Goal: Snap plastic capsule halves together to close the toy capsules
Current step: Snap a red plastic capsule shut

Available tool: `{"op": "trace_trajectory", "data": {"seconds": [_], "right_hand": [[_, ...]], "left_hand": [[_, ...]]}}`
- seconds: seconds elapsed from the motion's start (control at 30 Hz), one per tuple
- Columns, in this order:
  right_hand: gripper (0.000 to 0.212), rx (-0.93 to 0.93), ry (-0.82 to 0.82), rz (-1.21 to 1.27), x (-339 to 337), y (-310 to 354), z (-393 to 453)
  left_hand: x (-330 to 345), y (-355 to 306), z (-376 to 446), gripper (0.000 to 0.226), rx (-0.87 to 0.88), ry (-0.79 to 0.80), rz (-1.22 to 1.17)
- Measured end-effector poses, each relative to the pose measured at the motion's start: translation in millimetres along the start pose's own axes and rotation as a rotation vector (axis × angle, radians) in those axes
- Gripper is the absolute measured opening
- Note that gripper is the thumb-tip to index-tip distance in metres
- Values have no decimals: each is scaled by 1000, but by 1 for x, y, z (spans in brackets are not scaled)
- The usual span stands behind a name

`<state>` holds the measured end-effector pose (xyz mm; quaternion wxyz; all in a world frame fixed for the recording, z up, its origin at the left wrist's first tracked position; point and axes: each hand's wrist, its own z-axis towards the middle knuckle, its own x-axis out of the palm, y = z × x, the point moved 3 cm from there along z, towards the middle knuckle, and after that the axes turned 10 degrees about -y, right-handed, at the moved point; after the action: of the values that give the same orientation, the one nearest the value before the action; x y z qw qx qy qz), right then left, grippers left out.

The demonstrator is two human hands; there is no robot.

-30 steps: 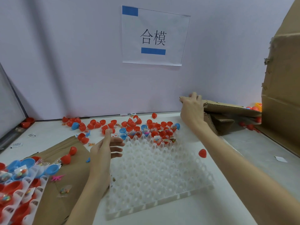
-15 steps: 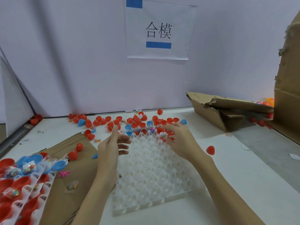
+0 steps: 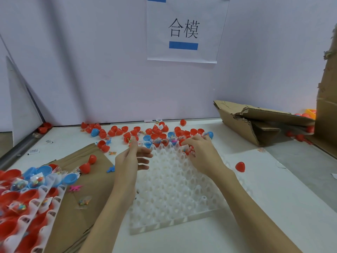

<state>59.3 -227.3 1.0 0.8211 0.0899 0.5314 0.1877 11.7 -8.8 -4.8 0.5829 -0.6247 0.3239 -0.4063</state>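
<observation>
A white grid tray lies in front of me with most of its cells bare. Red and blue capsule halves, some with small bagged toys, crowd its far row and the table behind it. My left hand stands edge-on at the tray's far left corner, fingers straight and relaxed, holding nothing. My right hand reaches over the far row with fingers curled and pinches a red capsule half at its fingertips. One closed red capsule lies alone to the right of the tray.
A second tray packed with red and blue halves sits at the lower left, partly on brown cardboard. A flattened cardboard box lies at the back right, and a tall carton is at the right edge. A wall with a paper sign closes the back.
My right hand came back from the flattened box at the right and now sits over the tray's far row, fingers curled on the halves. The left hand has barely moved.
</observation>
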Motion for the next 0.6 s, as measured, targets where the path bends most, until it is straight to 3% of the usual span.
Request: {"op": "trace_trajectory", "data": {"seconds": [0.33, 0.53, 0.6], "right_hand": [[44, 76, 19, 68, -2, 4, 3], [30, 9, -110, 358, -15, 19, -6], [25, -79, -73, 396, -10, 30, -15]], "left_hand": [[2, 4, 0, 55, -26, 15, 12], [9, -2, -13, 7, 201, 131, 104], [16, 1, -19, 22, 193, 224, 136]]}}
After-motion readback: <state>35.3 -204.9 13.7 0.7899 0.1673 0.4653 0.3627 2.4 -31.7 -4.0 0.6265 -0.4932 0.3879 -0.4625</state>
